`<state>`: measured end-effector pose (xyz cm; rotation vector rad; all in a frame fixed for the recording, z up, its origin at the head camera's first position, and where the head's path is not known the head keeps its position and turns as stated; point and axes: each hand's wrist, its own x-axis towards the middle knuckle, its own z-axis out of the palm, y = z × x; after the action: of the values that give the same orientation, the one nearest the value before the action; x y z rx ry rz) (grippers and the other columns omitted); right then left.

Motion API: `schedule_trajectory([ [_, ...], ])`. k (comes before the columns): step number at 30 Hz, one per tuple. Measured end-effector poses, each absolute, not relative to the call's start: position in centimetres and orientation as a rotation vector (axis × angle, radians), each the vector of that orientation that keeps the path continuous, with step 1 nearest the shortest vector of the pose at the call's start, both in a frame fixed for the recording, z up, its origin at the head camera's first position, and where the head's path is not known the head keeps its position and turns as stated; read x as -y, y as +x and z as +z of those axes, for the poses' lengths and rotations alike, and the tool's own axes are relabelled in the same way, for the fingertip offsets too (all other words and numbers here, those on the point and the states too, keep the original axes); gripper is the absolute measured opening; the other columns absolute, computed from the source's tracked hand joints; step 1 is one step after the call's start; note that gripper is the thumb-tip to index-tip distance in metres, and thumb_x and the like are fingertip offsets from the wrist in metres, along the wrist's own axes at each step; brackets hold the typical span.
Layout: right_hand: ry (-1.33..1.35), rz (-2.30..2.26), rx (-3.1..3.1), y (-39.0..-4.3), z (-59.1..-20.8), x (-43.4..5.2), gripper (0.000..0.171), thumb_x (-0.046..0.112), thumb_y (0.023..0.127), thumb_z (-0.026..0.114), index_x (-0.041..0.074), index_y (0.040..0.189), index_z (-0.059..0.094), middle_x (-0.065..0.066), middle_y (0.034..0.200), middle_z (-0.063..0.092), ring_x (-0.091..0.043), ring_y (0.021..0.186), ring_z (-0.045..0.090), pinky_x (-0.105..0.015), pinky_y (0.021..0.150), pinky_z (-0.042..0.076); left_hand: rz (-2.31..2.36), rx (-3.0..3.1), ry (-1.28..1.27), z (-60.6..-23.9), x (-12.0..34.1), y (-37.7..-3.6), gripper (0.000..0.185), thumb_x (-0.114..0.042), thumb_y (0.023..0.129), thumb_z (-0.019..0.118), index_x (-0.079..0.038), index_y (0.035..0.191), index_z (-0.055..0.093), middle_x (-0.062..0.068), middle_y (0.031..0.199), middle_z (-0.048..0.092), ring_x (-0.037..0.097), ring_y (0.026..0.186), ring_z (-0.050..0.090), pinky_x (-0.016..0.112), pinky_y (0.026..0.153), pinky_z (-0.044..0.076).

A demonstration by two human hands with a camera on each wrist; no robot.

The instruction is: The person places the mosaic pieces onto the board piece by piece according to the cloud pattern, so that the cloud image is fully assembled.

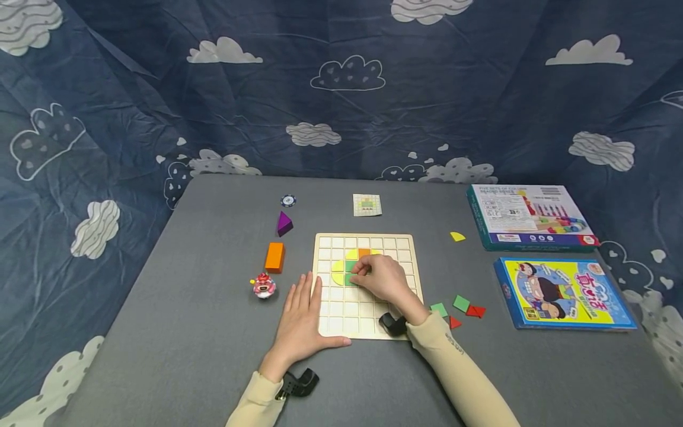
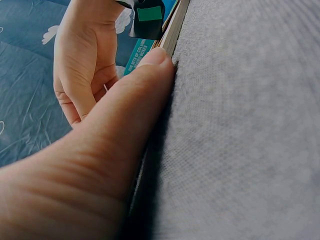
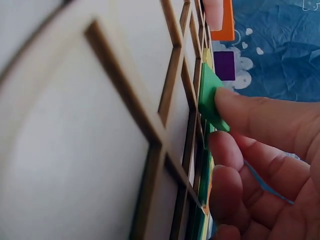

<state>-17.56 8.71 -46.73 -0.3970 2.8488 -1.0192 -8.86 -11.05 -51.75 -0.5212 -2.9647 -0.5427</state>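
A wooden grid board (image 1: 336,309) lies mid-table, with yellow rounded pieces (image 1: 338,274), green squares and an orange piece (image 1: 364,252) set in its upper cells. Over these pieces, my right hand (image 1: 381,277) pinches a green square tile (image 3: 208,90) between thumb and fingers. In the right wrist view the tile stands tilted against the grid. My left hand (image 1: 299,323) rests at the board's lower left corner, fingers straight along the left side and thumb spread along the near edge. The right hand partly covers the set pieces in the head view.
Right of the board lie loose green squares (image 1: 461,303), red triangles (image 1: 475,311) and a yellow piece (image 1: 457,236). Two boxes (image 1: 533,216) (image 1: 565,293) sit farther right. A pattern card (image 1: 367,205) is behind; an orange block (image 1: 274,257), purple prism (image 1: 284,224), chip (image 1: 288,200) and toy figure (image 1: 264,286) stand left.
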Motion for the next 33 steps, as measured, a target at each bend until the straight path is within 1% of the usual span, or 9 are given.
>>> schedule_trajectory([
  [5, -0.398, -1.000, -2.849, -17.5, -46.9, -8.7, 0.007, 0.019, 0.077, 0.079, 0.017, 0.078, 0.072, 0.011, 0.065, 0.059, -0.008, 0.062, 0.053, -0.031, 0.060, 0.042, -0.535, 2.981, -0.510, -51.8, 11.0, -8.9, 0.133, -0.083, 0.060, 0.061, 0.003, 0.150, 0.015, 0.023, 0.155, 0.009, 0.032, 0.142, 0.004, 0.042, 0.114, 0.002],
  [15, -0.387, -1.002, -2.863, -17.4, -46.8, -8.5, 0.007, 0.017, 0.077, 0.079, 0.016, 0.078, 0.072, 0.010, 0.064, 0.059, -0.008, 0.060, 0.052, -0.030, 0.056, 0.040, -0.517, 2.982, -0.510, -51.8, 11.1, -8.9, 0.133, -0.084, 0.060, 0.060, 0.003, 0.150, 0.015, 0.023, 0.155, 0.009, 0.032, 0.142, 0.004, 0.042, 0.114, 0.002],
  [23, -0.387, -0.964, -2.851, -17.3, -46.9, -8.6, 0.006, 0.018, 0.078, 0.078, 0.016, 0.080, 0.072, 0.010, 0.065, 0.059, -0.008, 0.061, 0.052, -0.030, 0.058, 0.040, -0.524, 2.933, -0.531, -51.9, 11.0, -8.8, 0.132, -0.083, 0.059, 0.062, 0.005, 0.148, 0.019, 0.026, 0.153, 0.013, 0.036, 0.141, 0.009, 0.046, 0.113, 0.008],
  [28, -0.425, -0.951, -2.847, -17.1, -46.7, -8.9, 0.005, 0.018, 0.080, 0.076, 0.016, 0.085, 0.074, 0.011, 0.066, 0.059, -0.008, 0.061, 0.052, -0.030, 0.059, 0.041, -0.527, 2.938, -0.529, -51.9, 11.0, -8.9, 0.132, -0.083, 0.059, 0.061, 0.005, 0.148, 0.019, 0.026, 0.153, 0.012, 0.035, 0.141, 0.009, 0.046, 0.113, 0.007],
  [33, -0.487, -0.946, -2.847, -16.5, -46.3, -9.5, 0.010, 0.017, 0.083, 0.074, 0.015, 0.093, 0.076, 0.011, 0.070, 0.060, -0.008, 0.061, 0.051, -0.030, 0.058, 0.042, -0.540, 2.964, -0.516, -51.9, 11.1, -8.9, 0.133, -0.082, 0.059, 0.062, 0.004, 0.149, 0.016, 0.024, 0.154, 0.010, 0.033, 0.142, 0.005, 0.043, 0.114, 0.004],
])
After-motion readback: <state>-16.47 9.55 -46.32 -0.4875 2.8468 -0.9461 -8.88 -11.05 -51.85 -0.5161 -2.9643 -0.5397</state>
